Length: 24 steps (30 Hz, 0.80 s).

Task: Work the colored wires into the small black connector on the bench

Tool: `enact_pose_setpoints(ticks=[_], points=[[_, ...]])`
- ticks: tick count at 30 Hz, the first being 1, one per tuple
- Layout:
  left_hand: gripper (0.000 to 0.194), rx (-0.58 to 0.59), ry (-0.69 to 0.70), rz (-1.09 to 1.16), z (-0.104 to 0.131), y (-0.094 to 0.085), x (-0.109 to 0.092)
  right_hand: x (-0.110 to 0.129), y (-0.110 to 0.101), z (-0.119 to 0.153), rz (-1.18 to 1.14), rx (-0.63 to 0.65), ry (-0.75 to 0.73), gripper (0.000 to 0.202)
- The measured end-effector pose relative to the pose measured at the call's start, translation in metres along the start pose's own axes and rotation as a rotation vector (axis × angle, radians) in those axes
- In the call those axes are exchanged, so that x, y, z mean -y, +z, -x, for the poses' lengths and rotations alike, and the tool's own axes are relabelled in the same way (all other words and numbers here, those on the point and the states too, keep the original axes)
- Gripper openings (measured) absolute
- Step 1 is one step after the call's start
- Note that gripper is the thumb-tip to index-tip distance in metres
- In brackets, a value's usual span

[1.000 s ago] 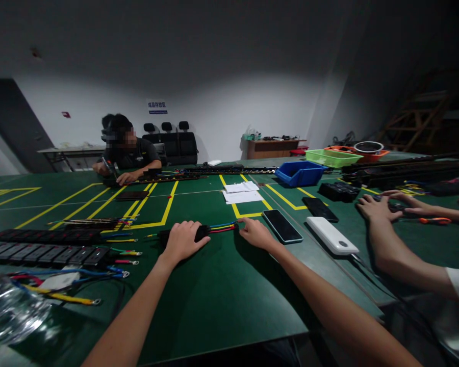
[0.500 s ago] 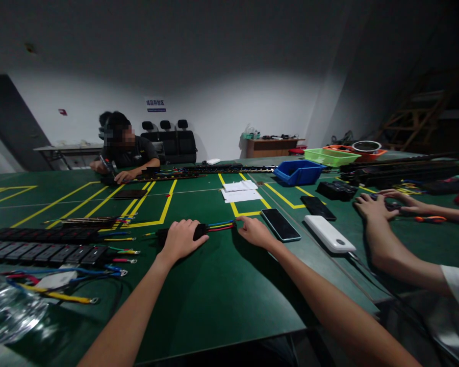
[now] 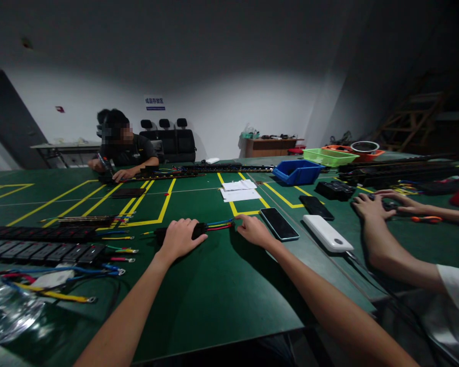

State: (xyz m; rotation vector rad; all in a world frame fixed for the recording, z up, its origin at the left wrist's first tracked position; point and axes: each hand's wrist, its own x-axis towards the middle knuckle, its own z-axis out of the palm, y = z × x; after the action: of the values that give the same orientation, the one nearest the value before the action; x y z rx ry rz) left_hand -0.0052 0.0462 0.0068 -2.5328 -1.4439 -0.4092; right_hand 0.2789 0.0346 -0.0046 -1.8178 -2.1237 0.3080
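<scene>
Head view: black modules (image 3: 42, 252) at left of frame. Centre: left hand (image 3: 180, 237) clamped over black block (image 3: 198, 231) on green counter (image 3: 214, 300). Coloured wires (image 3: 220, 226) run rightward to right hand (image 3: 255, 231); whether pinched, cannot tell. Just beside, phone (image 3: 279, 224); then white power bank (image 3: 326, 233).

Green table (image 3: 214, 300) (yellow-lined) | papers (image 3: 240, 192) | blue bin (image 3: 298, 174) | phone (image 3: 279, 224) lies near power bank (image 3: 325, 232) | black strips (image 3: 42, 252) at left | wired module (image 3: 199, 230)
</scene>
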Motion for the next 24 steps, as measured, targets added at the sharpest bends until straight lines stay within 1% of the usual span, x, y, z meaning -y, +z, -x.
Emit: enact_pose_setpoints(ticks=[8, 14, 19, 24], points=[[0.055, 0.005, 0.011, -0.023, -0.0002, -0.0024, -0.0014, -0.0001, 0.0012, 0.0011, 0.079, 0.029, 0.003, 0.048], [0.055, 0.009, 0.019, -0.037, -0.0005, -0.0027, -0.0014, -0.0002, 0.0014, 0.0014, 0.081, 0.021, -0.010, 0.048], [0.056, 0.024, 0.010, -0.066, -0.0008, -0.0041, -0.0024, 0.0008, 0.0004, 0.0011, 0.090, 0.035, 0.017, 0.050], [0.058, 0.027, 0.009, -0.042, -0.0007, -0.0042, -0.0024, 0.0003, 0.0015, 0.0009, 0.079, 0.017, 0.002, 0.050]])
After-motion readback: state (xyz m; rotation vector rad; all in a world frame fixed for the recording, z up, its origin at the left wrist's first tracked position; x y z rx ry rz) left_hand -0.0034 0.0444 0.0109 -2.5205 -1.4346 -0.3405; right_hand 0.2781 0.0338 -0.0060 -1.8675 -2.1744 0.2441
